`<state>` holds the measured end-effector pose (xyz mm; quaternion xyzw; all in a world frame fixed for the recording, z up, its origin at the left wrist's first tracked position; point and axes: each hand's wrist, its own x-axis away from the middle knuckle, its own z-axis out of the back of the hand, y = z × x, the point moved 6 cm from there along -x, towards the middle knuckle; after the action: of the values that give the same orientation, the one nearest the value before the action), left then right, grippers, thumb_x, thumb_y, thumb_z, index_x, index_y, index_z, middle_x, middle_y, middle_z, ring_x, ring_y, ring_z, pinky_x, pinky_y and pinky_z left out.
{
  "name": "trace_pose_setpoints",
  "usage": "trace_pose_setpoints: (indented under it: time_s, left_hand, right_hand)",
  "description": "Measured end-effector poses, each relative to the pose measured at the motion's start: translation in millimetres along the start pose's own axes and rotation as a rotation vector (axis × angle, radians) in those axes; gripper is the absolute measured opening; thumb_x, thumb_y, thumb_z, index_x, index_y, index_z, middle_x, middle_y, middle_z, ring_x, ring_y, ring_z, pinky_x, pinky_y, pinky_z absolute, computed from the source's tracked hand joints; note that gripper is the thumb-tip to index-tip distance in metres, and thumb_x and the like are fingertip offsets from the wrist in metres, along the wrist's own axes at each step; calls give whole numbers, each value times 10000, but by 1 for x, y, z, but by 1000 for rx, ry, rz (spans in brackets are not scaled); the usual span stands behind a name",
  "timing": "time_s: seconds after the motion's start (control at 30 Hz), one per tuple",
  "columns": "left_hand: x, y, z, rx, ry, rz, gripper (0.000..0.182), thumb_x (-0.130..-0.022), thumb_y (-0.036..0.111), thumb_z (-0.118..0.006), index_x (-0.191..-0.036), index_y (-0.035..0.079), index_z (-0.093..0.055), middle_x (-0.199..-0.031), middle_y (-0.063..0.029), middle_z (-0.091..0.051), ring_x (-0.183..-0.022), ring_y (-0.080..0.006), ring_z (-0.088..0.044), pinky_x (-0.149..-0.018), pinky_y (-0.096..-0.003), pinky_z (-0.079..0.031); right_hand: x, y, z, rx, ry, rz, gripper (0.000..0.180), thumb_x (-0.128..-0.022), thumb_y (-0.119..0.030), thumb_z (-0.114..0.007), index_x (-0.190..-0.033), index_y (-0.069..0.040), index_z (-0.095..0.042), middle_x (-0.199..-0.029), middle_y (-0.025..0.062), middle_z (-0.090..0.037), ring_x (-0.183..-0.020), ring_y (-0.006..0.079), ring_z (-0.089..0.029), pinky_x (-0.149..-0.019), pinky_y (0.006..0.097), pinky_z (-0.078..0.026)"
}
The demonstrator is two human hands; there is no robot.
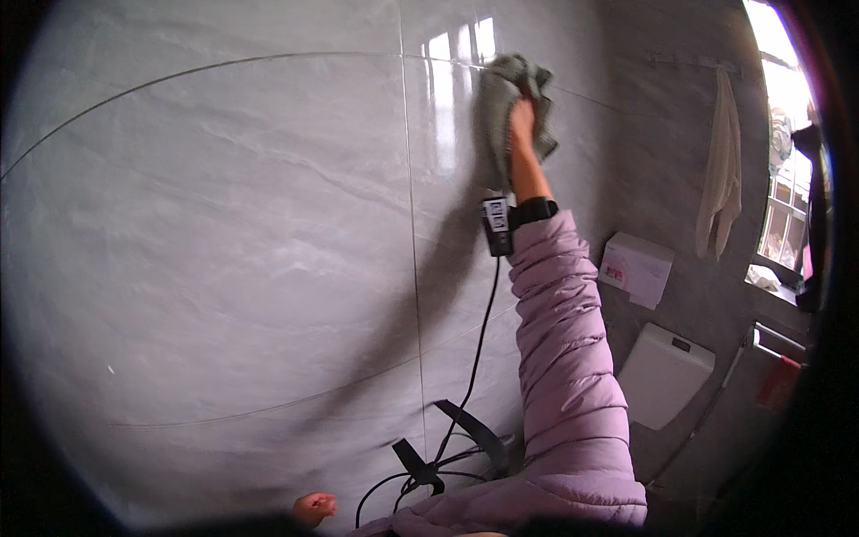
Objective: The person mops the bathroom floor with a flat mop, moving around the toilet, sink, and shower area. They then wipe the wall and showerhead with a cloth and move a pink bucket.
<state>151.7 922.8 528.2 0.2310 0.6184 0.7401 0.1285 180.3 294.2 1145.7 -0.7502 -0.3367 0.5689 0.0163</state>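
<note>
My right hand (522, 121) is raised high and presses a crumpled grey-green cloth (498, 107) against the tiled wall (288, 241). The cloth wraps around the hand and partly hides the fingers. A black strap with a small black device (497, 226) circles the right wrist, and a black cable runs down from it. Low in the view, my left hand (315, 508) is near the wall, its fingers partly curled and holding nothing visible.
Black straps and looped cable (423, 470) hang near my body. On the right-hand wall are a tissue box (637, 265), a white toilet cistern (668, 376), a pale cloth (721, 168) hanging from a hook rail, and a metal rack (778, 341) with a red cloth. A bright window (782, 194) is at far right.
</note>
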Motion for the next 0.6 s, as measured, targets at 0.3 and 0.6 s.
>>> trace_pose_setpoints:
  time_s: [0.3, 0.6]
  left_hand:
    - [-17, -58, 0, -151, -72, 14, 219, -835, 155, -505, -972, -14, -526, -797, -71, -584, -704, -145, -566, -639, -285, -482]
    - [-61, -89, 21, -147, -174, 32, 248, -843, 203, -490, -980, -2, -463, -720, -31, -547, -643, -120, -524, -598, -234, -432]
  right_hand:
    - [173, 5, 35, -131, 12, -183, 383, -875, -201, -336, -1210, -20, -379, -1286, 136, -336, -1181, 322, -276, -1022, 370, -134]
    - [223, -259, -51, 60, -656, 809, 334, -674, -358, -474, -758, -62, -604, -1227, 216, -371, -1044, 333, -438, -823, 495, -371]
